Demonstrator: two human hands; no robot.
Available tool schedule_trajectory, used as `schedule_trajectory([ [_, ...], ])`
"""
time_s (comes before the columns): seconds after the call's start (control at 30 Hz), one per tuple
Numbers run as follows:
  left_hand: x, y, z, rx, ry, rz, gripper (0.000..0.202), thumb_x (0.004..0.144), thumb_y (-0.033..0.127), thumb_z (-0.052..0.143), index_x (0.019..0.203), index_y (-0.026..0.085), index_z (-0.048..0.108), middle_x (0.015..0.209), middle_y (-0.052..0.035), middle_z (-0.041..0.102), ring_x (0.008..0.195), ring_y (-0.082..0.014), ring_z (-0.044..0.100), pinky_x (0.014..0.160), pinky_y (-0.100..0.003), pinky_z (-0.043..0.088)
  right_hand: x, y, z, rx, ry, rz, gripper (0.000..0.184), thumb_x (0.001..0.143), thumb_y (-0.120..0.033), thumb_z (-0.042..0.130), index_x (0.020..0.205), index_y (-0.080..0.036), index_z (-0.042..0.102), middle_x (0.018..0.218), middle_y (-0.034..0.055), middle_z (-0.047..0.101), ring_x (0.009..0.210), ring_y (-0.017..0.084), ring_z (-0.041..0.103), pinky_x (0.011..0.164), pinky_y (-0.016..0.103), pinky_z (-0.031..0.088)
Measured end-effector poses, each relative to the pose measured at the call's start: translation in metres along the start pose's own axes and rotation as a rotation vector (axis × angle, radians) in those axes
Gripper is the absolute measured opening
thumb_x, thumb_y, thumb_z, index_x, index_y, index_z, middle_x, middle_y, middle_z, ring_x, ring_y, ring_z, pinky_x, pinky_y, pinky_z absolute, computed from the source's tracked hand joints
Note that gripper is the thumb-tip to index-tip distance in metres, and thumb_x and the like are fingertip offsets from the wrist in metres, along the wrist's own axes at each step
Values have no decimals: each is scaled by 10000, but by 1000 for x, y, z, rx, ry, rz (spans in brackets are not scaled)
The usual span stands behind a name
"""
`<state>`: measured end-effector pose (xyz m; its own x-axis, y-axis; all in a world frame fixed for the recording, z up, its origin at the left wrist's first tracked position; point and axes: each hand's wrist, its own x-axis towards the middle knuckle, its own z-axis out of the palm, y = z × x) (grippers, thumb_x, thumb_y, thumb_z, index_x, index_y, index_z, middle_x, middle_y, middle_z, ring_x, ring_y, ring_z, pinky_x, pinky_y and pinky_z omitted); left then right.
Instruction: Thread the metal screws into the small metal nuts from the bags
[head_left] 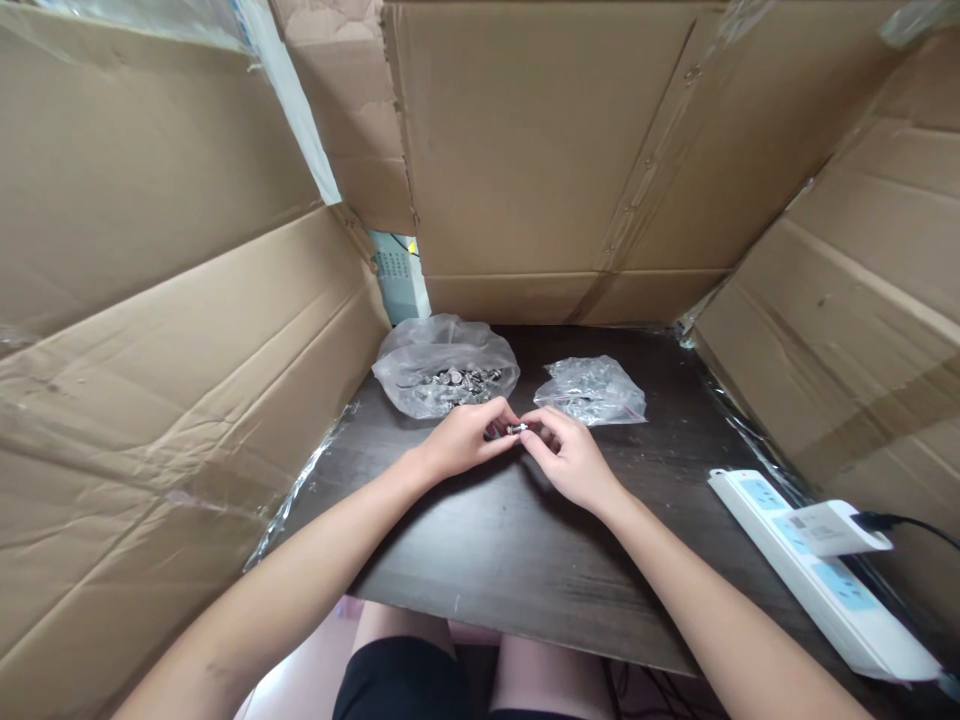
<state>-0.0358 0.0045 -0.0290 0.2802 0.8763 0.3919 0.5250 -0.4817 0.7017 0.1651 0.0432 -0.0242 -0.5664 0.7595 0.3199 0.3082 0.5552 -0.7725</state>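
Observation:
Over the middle of a dark wooden table [525,560], my left hand [465,440] and my right hand [570,460] meet fingertip to fingertip. Both pinch one small metal part [516,429] between them; it looks like a bolt or screw. Just behind my left hand lies an open clear plastic bag [442,375] with a heap of several small metal pieces inside. Behind my right hand lies a smaller clear zip bag [592,390] with a red seal strip, also holding small metal parts.
Brown cardboard sheets [150,350] wall in the table on the left, back and right. A white power strip [817,575] with a white plug adapter and black cable lies along the table's right edge. My knees show below the front edge.

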Motion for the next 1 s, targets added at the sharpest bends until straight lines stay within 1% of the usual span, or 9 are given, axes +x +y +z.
schedule_trajectory([
  [0.2,2,2,0,-44,-13,13,197,949,338,657,1029,158,643,894,-35,728,751,-127,691,698,-216,551,1,0,0,-20,40,9,153,916,-278,561,864,-175,662,810,34,618,607,124,520,577,268,418],
  [0.37,3,3,-3,32,-6,39,196,942,333,663,1035,161,665,918,-41,722,781,-134,689,734,-232,549,1,1,-1,-44,57,27,175,896,-306,570,812,-176,651,748,25,603,602,132,514,583,272,403],
  [0.57,-1,2,-3,83,-31,-3,172,922,303,677,1045,184,672,865,-13,733,767,-134,695,723,-228,529,2,4,-1,-68,-23,96,387,957,-376,475,628,-187,546,610,9,536,597,144,491,598,285,353],
  [0.63,-1,2,-2,88,-40,-4,169,925,306,671,1047,189,677,846,-9,729,751,-132,689,709,-227,520,2,4,-2,-72,-23,109,434,979,-414,443,613,-191,510,607,10,521,603,147,487,606,290,352],
  [0.7,-1,3,-2,89,-37,4,180,931,323,668,1049,188,679,840,-9,726,745,-131,684,703,-227,515,2,3,-3,-51,-1,100,389,985,-415,438,690,-192,559,684,20,577,658,157,528,640,290,378],
  [0.77,0,3,-3,88,-32,7,194,934,338,668,1056,187,679,846,-10,726,748,-130,683,705,-226,514,3,1,-4,-6,10,98,277,965,-378,463,822,-195,613,794,29,637,705,161,567,666,285,409],
  [0.83,0,3,-3,87,-32,3,195,937,341,667,1056,188,680,851,-10,726,752,-129,683,704,-224,512,2,0,-4,30,-3,113,185,923,-336,506,897,-195,623,838,29,654,673,150,569,645,277,422],
  [0.93,0,2,-4,91,-36,0,173,934,329,673,1034,188,682,841,-5,725,743,-125,680,690,-218,505,2,1,-3,25,-17,106,128,871,-303,555,851,-190,613,806,23,642,605,133,531,594,268,411],
  [1.0,0,1,-3,93,-32,4,166,927,325,684,1016,185,679,834,-3,723,736,-123,678,686,-215,502,2,1,-1,12,-13,86,144,879,-304,551,824,-188,615,790,23,637,604,132,522,589,266,405],
])
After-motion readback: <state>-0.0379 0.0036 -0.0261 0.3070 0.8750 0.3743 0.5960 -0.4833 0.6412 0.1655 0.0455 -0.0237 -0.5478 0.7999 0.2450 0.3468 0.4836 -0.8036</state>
